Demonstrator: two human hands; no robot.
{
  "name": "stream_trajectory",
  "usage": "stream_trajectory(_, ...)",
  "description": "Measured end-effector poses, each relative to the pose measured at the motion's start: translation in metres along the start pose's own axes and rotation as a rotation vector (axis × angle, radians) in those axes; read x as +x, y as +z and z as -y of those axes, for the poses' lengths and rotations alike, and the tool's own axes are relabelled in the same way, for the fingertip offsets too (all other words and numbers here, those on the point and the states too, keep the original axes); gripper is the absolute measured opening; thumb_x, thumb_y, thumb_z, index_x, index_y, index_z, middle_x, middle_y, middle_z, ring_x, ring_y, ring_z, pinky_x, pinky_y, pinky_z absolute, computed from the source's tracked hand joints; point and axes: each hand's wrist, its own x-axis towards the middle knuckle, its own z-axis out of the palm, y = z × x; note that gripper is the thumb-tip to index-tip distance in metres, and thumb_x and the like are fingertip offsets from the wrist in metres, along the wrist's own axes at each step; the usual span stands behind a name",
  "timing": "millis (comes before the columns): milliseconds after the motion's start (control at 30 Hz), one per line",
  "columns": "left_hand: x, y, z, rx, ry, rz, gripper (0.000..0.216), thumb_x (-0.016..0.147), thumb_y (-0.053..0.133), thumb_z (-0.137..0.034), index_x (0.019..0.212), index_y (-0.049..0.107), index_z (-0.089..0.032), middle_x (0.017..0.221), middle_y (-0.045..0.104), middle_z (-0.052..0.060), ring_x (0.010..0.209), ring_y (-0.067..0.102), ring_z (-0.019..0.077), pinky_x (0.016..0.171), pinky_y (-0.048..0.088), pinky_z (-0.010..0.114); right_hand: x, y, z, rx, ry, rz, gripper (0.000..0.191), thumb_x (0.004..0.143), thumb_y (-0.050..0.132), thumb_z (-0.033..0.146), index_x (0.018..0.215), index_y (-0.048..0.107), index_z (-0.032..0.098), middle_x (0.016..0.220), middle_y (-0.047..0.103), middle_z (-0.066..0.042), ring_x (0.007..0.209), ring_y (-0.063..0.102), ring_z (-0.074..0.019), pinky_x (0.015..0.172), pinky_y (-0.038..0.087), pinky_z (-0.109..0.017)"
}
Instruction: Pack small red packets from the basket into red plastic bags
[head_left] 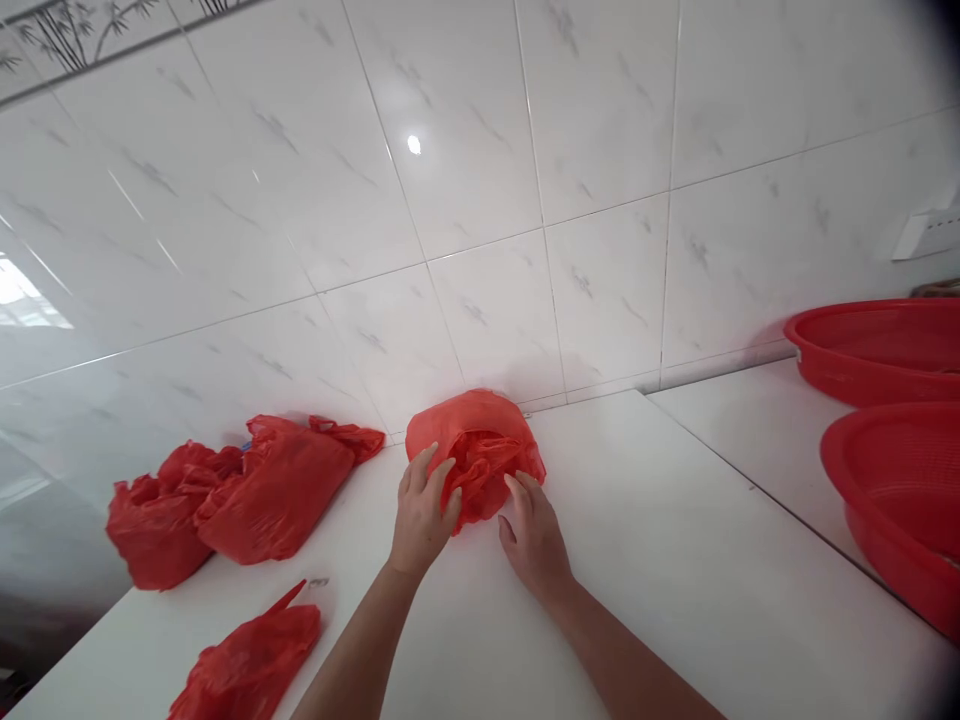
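Note:
A bulging red plastic bag rests on the white tabletop against the tiled wall, its crumpled mouth facing me. My left hand is at the bag's left front, fingers spread and fingertips on or just over the plastic. On the right front edge, my right hand has its fingers apart and slightly bent, close to or touching the bag. Neither hand is closed around it. What the bag contains is hidden.
To the left stand two more filled red bags, a tied one and another beside it. A red bag lies near the front. Two red plastic baskets are at the right, beyond a seam in the tabletop. A wall socket is above.

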Motion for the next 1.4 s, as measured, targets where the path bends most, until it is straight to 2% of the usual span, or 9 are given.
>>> stream_trajectory(200,0.031,0.000,-0.003,-0.078,-0.008,0.166,0.047,0.086,0.048,-0.041,0.130,0.044,-0.025,0.148,0.030,0.006,0.137,0.020,0.0295,0.108,0.028,0.049,0.005,0.011,-0.007,0.232,0.173,0.187,0.075,0.079,0.047,0.016,0.143,0.009,0.026,0.136,0.042,-0.010,0.120,0.046,-0.0239,0.089,0.047,-0.040)
stream_trajectory(333,0.039,0.009,-0.003,-0.228,-0.120,0.364,0.055,0.085,0.046,-0.048,0.136,0.039,-0.029,0.152,0.018,0.006,0.137,0.020,0.0311,0.104,0.032,0.049,0.007,0.006,-0.009,0.330,0.259,0.315,0.076,0.074,0.056,0.020,0.141,0.020,0.026,0.113,0.058,-0.006,0.097,0.057,-0.0218,0.077,0.048,-0.034)
stream_trajectory(433,0.038,0.019,-0.002,-0.276,-0.180,0.446,0.056,0.084,0.046,-0.051,0.136,0.039,-0.031,0.153,0.016,0.006,0.137,0.019,0.0315,0.104,0.031,0.051,0.010,0.004,-0.008,0.315,0.267,0.361,0.036,0.074,0.055,0.021,0.110,0.054,0.024,0.079,0.059,0.001,0.070,0.054,-0.0161,0.063,0.043,-0.027)
stream_trajectory(500,0.035,0.026,-0.002,-0.275,-0.180,0.463,0.058,0.083,0.047,-0.053,0.136,0.039,-0.032,0.153,0.014,0.005,0.138,0.016,0.0321,0.104,0.030,0.052,0.011,0.003,-0.008,0.300,0.293,0.367,0.006,0.076,0.052,0.024,0.080,0.056,0.022,0.065,0.052,0.004,0.059,0.046,-0.0132,0.054,0.037,-0.023)
stream_trajectory(700,0.036,0.050,0.008,-0.172,-0.265,0.476,0.068,0.077,0.051,-0.059,0.137,0.037,-0.029,0.154,0.011,0.007,0.139,0.010,0.0342,0.103,0.029,0.050,0.012,-0.001,-0.008,0.279,0.359,0.339,0.022,0.082,0.041,0.029,0.061,0.039,0.021,0.056,0.038,0.005,0.052,0.034,-0.0107,0.050,0.025,-0.021)
stream_trajectory(867,0.039,0.067,0.025,-0.090,-0.378,0.454,0.070,0.078,0.046,-0.062,0.138,0.033,-0.029,0.153,0.013,0.010,0.138,0.014,0.0339,0.101,0.032,0.049,-0.001,-0.030,-0.013,0.264,0.373,0.378,0.021,0.080,0.039,0.028,0.061,0.040,0.021,0.055,0.037,0.005,0.052,0.032,-0.0104,0.050,0.023,-0.022)
stream_trajectory(1033,0.038,0.076,0.034,-0.038,-0.457,0.430,0.072,0.081,0.043,-0.059,0.141,0.024,-0.025,0.151,0.018,0.016,0.137,0.016,0.0343,0.099,0.033,0.050,-0.025,-0.092,-0.035,0.234,0.394,0.452,0.022,0.079,0.041,0.029,0.059,0.043,0.020,0.054,0.039,0.005,0.052,0.034,-0.0100,0.050,0.024,-0.022)
stream_trajectory(1200,0.044,0.077,0.034,-0.003,-0.480,0.401,0.061,0.083,0.046,-0.047,0.138,0.030,-0.025,0.150,0.020,0.017,0.136,0.018,0.0362,0.098,0.030,0.054,-0.029,-0.150,-0.067,0.228,0.609,0.256,0.029,0.080,0.042,0.042,0.064,0.051,0.020,0.059,0.047,0.004,0.057,0.043,-0.0125,0.052,0.031,-0.022)
stream_trajectory(1400,0.050,0.059,0.006,0.057,-0.516,0.287,0.054,0.083,0.048,-0.034,0.135,0.034,-0.024,0.152,0.013,0.016,0.137,0.009,0.0386,0.100,0.022,0.060,-0.014,-0.165,-0.099,0.161,0.737,-0.014,0.031,0.074,0.044,0.047,0.073,0.061,0.021,0.070,0.060,0.000,0.065,0.051,-0.0172,0.055,0.036,-0.025)
